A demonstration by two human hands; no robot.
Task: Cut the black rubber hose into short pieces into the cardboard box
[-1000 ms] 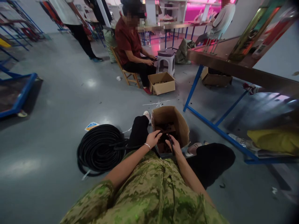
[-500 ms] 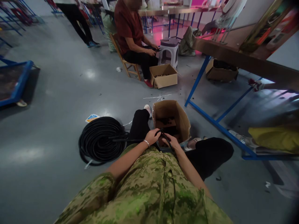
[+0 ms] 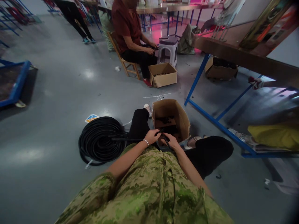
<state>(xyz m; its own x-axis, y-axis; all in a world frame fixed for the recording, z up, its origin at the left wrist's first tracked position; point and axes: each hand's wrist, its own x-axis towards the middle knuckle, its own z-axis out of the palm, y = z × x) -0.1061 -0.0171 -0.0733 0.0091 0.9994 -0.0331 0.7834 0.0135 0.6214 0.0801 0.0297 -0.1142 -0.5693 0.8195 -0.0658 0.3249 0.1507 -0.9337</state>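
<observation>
My left hand [image 3: 151, 136] is closed round the end of a black hose [image 3: 130, 139] that runs from a large black coil [image 3: 100, 141] on the floor at my left. My right hand [image 3: 172, 141] is closed on a small dark tool [image 3: 166, 140] whose tip meets the hose end. Both hands hover over the near edge of an open cardboard box [image 3: 179, 116] standing between my legs. Dark cut pieces [image 3: 167, 119] lie inside the box.
A seated person [image 3: 129, 34] works ahead beside a second cardboard box [image 3: 163, 76] and a plastic stool [image 3: 167, 51]. A blue-framed table [image 3: 233, 59] stands to the right, a yellow bundle [image 3: 273, 135] under it. Another person [image 3: 74, 18] stands far left. A blue frame [image 3: 14, 90] lies left.
My hands have drawn closer together over the box, the left closing on the hose end. The view has tipped downward a little.
</observation>
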